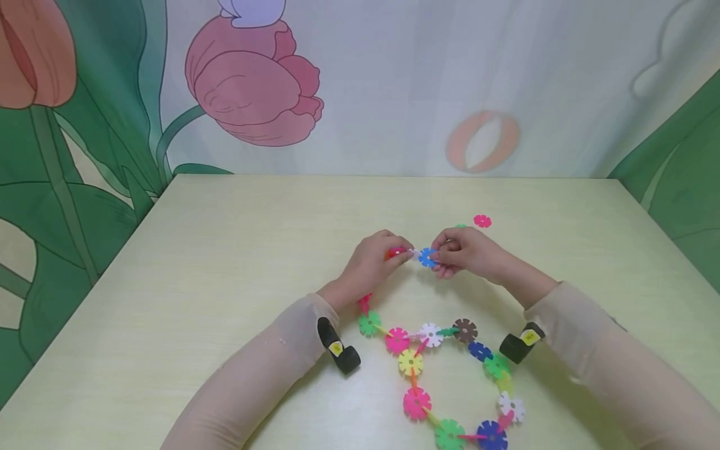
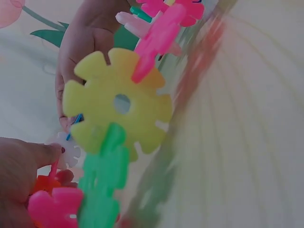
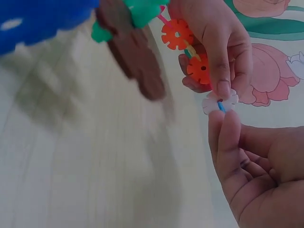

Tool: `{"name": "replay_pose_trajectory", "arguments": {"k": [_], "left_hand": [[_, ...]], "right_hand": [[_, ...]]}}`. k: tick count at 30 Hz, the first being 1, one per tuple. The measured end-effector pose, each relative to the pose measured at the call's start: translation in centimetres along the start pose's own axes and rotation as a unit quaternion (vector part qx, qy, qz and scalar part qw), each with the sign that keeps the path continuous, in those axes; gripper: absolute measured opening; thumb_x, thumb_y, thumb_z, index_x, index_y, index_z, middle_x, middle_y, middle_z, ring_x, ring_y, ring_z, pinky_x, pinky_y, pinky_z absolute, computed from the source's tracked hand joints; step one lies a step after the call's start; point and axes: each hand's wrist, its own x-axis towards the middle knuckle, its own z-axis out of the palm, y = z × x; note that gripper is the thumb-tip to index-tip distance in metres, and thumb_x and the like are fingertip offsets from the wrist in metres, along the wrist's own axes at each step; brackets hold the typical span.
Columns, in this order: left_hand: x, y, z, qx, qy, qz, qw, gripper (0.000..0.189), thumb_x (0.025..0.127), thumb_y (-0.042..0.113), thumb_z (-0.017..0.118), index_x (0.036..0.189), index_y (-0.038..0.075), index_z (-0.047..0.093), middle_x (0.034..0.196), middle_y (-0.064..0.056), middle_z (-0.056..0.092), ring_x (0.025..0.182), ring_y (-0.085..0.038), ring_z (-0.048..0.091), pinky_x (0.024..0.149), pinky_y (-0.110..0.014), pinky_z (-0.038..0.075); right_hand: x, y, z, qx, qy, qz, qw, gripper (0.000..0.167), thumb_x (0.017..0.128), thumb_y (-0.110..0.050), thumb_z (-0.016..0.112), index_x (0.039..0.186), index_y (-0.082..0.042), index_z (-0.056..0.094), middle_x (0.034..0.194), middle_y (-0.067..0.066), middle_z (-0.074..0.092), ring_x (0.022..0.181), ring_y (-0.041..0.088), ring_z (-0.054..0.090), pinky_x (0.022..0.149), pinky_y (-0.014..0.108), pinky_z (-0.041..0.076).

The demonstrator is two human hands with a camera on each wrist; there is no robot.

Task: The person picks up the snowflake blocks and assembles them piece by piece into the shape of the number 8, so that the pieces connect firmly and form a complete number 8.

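Observation:
A white interlocking disc [image 3: 231, 99] is pinched by my left hand [image 1: 371, 262] between thumb and fingers. My right hand [image 1: 471, 254] pinches a blue interlocking disc [image 1: 426, 257], which is seen edge-on against the white one in the right wrist view. Orange discs [image 3: 176, 34] joined to the white one run back under the left palm, partly hidden by the fingers. From below the left hand the chain goes on through a green disc [image 1: 369, 324] and a pink disc [image 1: 397, 340] to a closed loop of many-coloured discs.
The loop, with a brown disc [image 1: 465, 330], a yellow disc [image 1: 410, 362] and a dark blue disc [image 1: 492, 435], lies between the forearms on the pale table [image 1: 225, 250]. A loose pink disc [image 1: 482, 220] lies beyond the right hand, near a partly hidden green disc [image 1: 461, 225].

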Motion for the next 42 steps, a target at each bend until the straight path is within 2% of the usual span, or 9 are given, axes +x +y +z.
{"name": "replay_pose_trajectory", "arguments": {"k": [8,18,24,28,32,36,42], "left_hand": [[0.0,-0.3,0.3,-0.023,0.014,0.017,0.9995,0.018,0.091,0.02,0.066,0.103,0.009,0.072,0.105,-0.007,0.07,0.105,-0.022,0.064,0.095,-0.035,0.049],[-0.3,-0.5,0.3,-0.031,0.027,0.005,0.9991,0.019,0.091,0.019,0.065,0.104,0.007,0.073,0.105,-0.008,0.071,0.104,-0.022,0.065,0.093,-0.035,0.05],[-0.3,-0.6,0.4,-0.037,0.04,0.013,0.9984,0.018,0.091,0.017,0.066,0.102,0.006,0.073,0.103,-0.009,0.071,0.102,-0.023,0.065,0.092,-0.035,0.05],[-0.3,-0.6,0.4,-0.033,0.036,0.012,0.9987,0.018,0.091,0.017,0.065,0.101,0.005,0.073,0.103,-0.009,0.071,0.101,-0.022,0.065,0.091,-0.035,0.05],[-0.1,-0.7,0.0,-0.038,0.035,-0.003,0.9987,0.018,0.091,0.018,0.065,0.1,0.005,0.073,0.101,-0.009,0.07,0.098,-0.022,0.064,0.089,-0.034,0.051],[0.1,-0.7,-0.4,-0.022,0.014,-0.023,0.9994,0.022,0.093,0.024,0.064,0.107,0.009,0.071,0.101,-0.008,0.067,0.092,-0.021,0.06,0.083,-0.032,0.05],[0.1,-0.6,-0.9,0.017,-0.03,-0.045,0.9984,0.043,0.089,0.04,0.067,0.127,0.023,0.06,0.1,0.0,0.066,0.09,-0.014,0.059,0.072,-0.027,0.047]], "right_hand": [[0.3,0.2,0.1,0.037,-0.019,-0.01,0.9991,0.018,0.096,-0.004,0.054,0.108,0.01,0.051,0.08,0.003,0.068,0.069,0.009,0.067,0.072,0.025,0.058],[0.9,0.1,0.4,0.047,-0.026,-0.001,0.9985,0.019,0.096,-0.004,0.055,0.108,0.01,0.051,0.078,0.002,0.067,0.068,0.01,0.066,0.072,0.024,0.057],[1.2,0.3,0.5,0.059,-0.027,-0.001,0.9979,0.017,0.096,-0.003,0.053,0.107,0.01,0.051,0.078,0.001,0.066,0.068,0.01,0.065,0.072,0.025,0.057],[1.4,0.3,0.7,0.065,-0.03,0.001,0.9974,0.017,0.097,-0.003,0.052,0.108,0.011,0.051,0.078,0.0,0.065,0.068,0.009,0.064,0.072,0.024,0.057],[1.7,0.0,0.9,0.056,-0.021,-0.011,0.9982,0.018,0.097,-0.003,0.052,0.108,0.011,0.052,0.078,0.001,0.066,0.067,0.009,0.063,0.071,0.023,0.057],[2.1,-0.5,0.9,0.021,-0.002,-0.021,0.9996,0.02,0.096,-0.005,0.054,0.109,0.01,0.054,0.081,0.007,0.067,0.066,0.009,0.063,0.068,0.022,0.056],[2.4,-1.1,0.7,-0.008,0.001,-0.011,0.9999,0.022,0.095,-0.006,0.058,0.11,0.009,0.056,0.081,0.013,0.068,0.065,0.011,0.064,0.065,0.023,0.056]]}}
